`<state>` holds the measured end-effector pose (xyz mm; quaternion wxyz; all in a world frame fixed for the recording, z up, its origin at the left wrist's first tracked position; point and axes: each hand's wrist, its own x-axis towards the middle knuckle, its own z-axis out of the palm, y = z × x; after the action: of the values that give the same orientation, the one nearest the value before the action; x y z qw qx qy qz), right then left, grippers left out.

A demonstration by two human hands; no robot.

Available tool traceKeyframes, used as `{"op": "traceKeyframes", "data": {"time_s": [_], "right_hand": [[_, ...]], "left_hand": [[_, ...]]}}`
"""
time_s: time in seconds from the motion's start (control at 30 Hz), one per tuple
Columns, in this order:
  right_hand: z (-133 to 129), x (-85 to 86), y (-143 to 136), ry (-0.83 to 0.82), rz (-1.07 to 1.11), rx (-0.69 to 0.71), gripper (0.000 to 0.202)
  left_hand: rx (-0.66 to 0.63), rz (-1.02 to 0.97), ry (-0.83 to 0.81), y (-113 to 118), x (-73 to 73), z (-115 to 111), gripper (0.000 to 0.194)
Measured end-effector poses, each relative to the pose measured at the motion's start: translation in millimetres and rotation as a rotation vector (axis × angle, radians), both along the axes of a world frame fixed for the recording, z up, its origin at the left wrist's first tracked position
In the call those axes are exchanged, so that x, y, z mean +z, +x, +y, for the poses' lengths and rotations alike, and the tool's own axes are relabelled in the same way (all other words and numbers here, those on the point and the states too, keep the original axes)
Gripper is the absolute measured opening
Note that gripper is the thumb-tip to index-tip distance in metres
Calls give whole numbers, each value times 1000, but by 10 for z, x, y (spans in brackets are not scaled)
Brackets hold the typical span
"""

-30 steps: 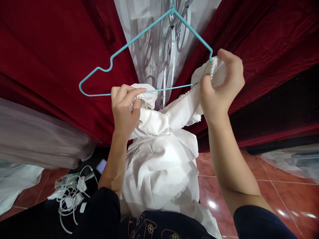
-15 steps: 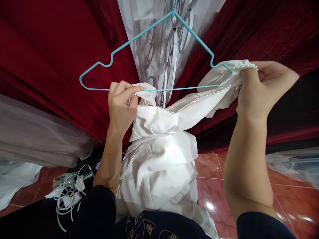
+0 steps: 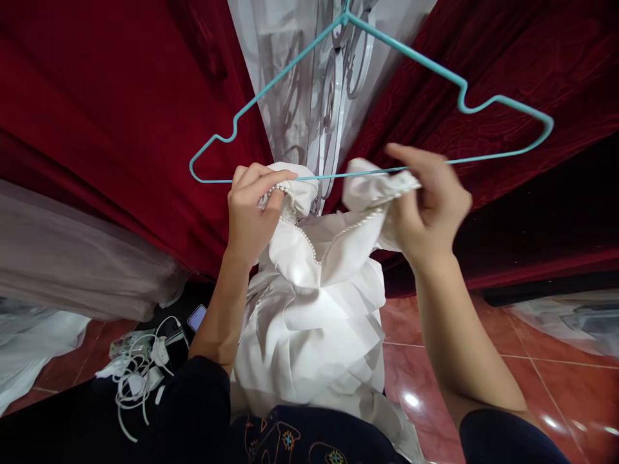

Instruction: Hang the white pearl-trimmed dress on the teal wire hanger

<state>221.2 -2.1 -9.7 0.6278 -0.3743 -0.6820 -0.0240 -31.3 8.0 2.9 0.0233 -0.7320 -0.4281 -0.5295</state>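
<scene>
A white dress (image 3: 314,328) with a pearl-trimmed neckline hangs down in front of me, its lower part by my body. My left hand (image 3: 254,209) is closed on its left shoulder strap, pinching it against the bottom bar of a turquoise hanger (image 3: 411,48). My right hand (image 3: 430,206), a little blurred, grips the right strap between thumb and fingers, just under the same bar. Both ends of the hanger are bare, and the top of its hook is cut off by the frame's edge.
Dark red curtains (image 3: 120,96) hang on both sides, with white ornate metalwork (image 3: 333,109) between them. At lower left, tangled white cables (image 3: 133,386) and a phone (image 3: 196,318) lie on a black surface. Sheer fabric (image 3: 72,251) hangs at left above red floor tiles (image 3: 411,361).
My right hand has moved left and inward with its strap, which has come off the hanger's right end. The hanger has shifted right; my left hand moved slightly right, still gripping.
</scene>
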Motion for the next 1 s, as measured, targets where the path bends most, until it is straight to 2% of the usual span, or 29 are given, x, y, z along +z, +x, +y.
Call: {"op": "traceKeyframes", "data": {"time_s": [0.07, 0.1, 0.2, 0.3, 0.33, 0.4, 0.47, 0.5, 0.53, 0.6, 0.73, 0.8, 0.87, 0.93, 1.0], "right_hand": [[0, 9, -93, -170, -66, 97, 33], [11, -6, -121, -214, -40, 96, 32], [57, -76, -156, -211, 129, 35, 26], [97, -101, -157, -189, 206, 76, 18], [107, -97, -158, -194, 206, 91, 16], [117, -80, -163, -201, 198, 84, 15], [115, -67, -172, -200, 193, 55, 16], [109, -64, -177, -202, 191, 40, 16], [102, -63, -181, -203, 189, 28, 16], [85, -65, -188, -199, 184, 14, 14], [60, -60, -203, -191, 190, 10, 12], [51, -56, -213, -196, 205, 17, 11], [43, -58, -223, -201, 216, 24, 10], [38, -68, -229, -201, 221, 27, 10], [38, -80, -229, -199, 222, 35, 11]], "left_hand": [[33, 35, 17, 3, -23, -27, 38], [39, 51, 29, 4, -49, -47, 38], [54, -3, 144, 2, -216, -140, 35], [177, -230, 329, -72, -471, -238, 24], [213, -316, 328, -131, -551, -251, 24], [241, -484, 215, -309, -667, -222, 28], [247, -641, 65, -547, -692, -118, 28], [249, -714, 19, -672, -660, -46, 25], [256, -745, 6, -791, -596, 32, 21], [264, -768, 18, -983, -375, 183, 22], [152, -735, 215, -1101, 295, 399, 37], [76, -644, 286, -1036, 618, 452, 44], [-23, -502, 321, -910, 858, 472, 51], [-160, -399, 356, -747, 994, 484, 54], [-246, -349, 328, -575, 1033, 519, 52]]}}
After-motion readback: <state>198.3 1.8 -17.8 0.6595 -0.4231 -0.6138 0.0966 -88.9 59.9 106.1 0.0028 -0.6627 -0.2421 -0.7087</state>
